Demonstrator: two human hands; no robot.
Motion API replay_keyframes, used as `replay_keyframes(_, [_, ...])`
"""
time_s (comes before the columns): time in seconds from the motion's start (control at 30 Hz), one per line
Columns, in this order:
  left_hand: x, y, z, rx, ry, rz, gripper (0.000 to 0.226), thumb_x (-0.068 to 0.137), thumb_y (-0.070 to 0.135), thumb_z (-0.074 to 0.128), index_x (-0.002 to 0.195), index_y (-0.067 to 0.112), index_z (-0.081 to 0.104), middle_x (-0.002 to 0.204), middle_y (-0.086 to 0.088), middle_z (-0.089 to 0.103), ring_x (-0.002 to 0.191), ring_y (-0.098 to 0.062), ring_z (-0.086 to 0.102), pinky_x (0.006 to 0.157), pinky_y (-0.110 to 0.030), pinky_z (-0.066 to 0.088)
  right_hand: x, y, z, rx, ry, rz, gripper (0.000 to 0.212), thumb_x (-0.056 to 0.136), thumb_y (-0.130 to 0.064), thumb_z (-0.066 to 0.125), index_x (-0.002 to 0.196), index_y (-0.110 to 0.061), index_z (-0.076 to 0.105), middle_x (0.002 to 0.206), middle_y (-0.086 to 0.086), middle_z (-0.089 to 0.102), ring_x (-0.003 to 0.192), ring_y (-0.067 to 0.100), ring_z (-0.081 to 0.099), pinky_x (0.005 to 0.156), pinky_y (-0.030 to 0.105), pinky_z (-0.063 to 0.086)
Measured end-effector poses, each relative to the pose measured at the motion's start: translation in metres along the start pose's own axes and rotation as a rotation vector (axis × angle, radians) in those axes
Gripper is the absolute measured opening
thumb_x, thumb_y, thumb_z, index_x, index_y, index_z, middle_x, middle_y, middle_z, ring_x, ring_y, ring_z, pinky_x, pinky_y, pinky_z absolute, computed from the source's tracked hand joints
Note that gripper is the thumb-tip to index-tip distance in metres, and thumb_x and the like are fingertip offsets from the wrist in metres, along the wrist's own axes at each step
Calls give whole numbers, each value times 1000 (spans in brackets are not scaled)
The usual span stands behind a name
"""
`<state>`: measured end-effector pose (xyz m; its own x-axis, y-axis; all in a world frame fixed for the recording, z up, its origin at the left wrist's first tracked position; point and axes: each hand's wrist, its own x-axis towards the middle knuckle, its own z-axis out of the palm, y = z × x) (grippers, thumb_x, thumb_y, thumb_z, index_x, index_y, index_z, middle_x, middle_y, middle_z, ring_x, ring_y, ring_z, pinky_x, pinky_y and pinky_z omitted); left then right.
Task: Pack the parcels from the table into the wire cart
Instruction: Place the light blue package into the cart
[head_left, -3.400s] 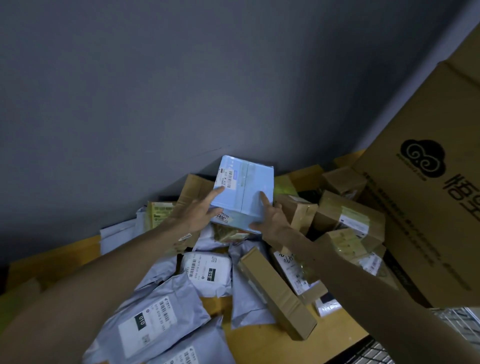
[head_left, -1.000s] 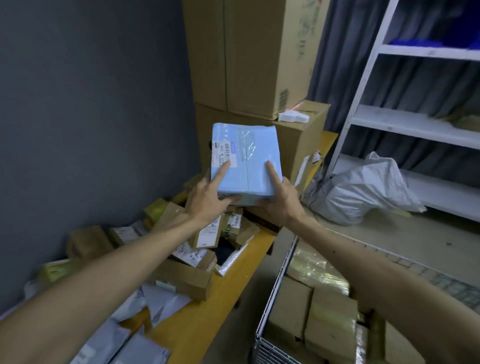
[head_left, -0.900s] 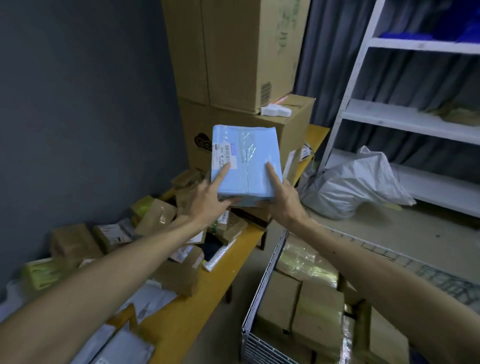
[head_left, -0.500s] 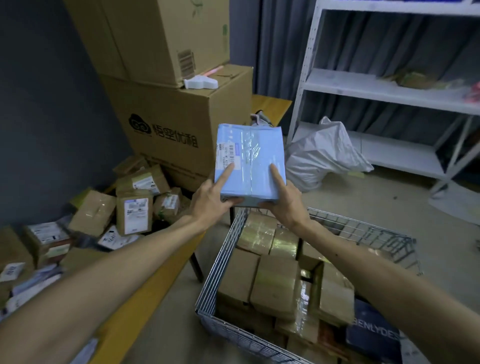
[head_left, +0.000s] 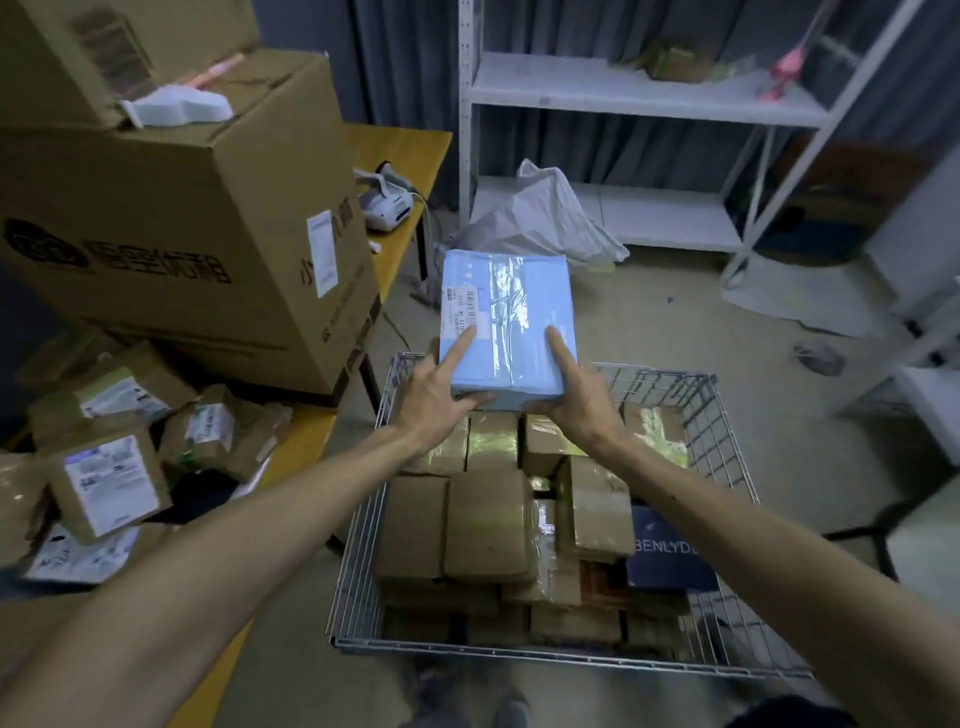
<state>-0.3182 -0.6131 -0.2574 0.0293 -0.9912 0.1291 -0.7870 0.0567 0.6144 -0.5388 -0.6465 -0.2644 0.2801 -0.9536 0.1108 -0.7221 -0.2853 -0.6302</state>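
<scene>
Yellow table (head_left: 408, 156) along the left of the frame, grey floor (head_left: 675, 322) across the right

A large cardboard box (head_left: 171, 249) stands on the table at upper left, with small labelled parcels (head_left: 109, 483) heaped beside it at lower left and a white handheld device (head_left: 387, 205) near the table's far end; on the floor stand the wire cart (head_left: 724, 462) at lower centre, loaded with brown parcels (head_left: 488, 525), a white shelf unit (head_left: 623, 93) at the top, and a crumpled grey bag (head_left: 540, 218) slumped against its lowest board; the things on the upper shelf are too blurred to name
</scene>
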Motion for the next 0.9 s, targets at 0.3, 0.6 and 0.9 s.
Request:
replay_keyframes(0.3, [37, 18, 62, -112, -169, 96, 93, 83, 33, 78, 156, 35, 20, 132, -16, 47, 115, -30, 52, 97, -40, 50, -10, 48, -18, -20, 49, 191, 106, 78, -15, 83, 157, -22, 12, 132, 19, 52, 117, 30, 55, 91, 25, 40])
replay_keyframes(0.6, [57, 69, 143, -70, -297, 123, 93, 86, 29, 76, 157, 31, 15, 141, -18, 41, 121, -29, 46, 103, -44, 46, -25, 137, -47, -32, 44, 288, 109, 77, -16, 84, 158, -22, 12, 132, 17, 48, 113, 21, 51, 98, 32, 44])
replay_keyframes(0.9, [70, 120, 259, -41, -363, -49, 98, 86, 34, 74, 153, 51, 4, 137, -16, 41, 124, -31, 47, 102, -48, 48, -30, 269, -77, 32, -88, 287, 108, 81, -16, 81, 157, -31, 5, 135, 19, 50, 115, 27, 55, 93, 27, 45])
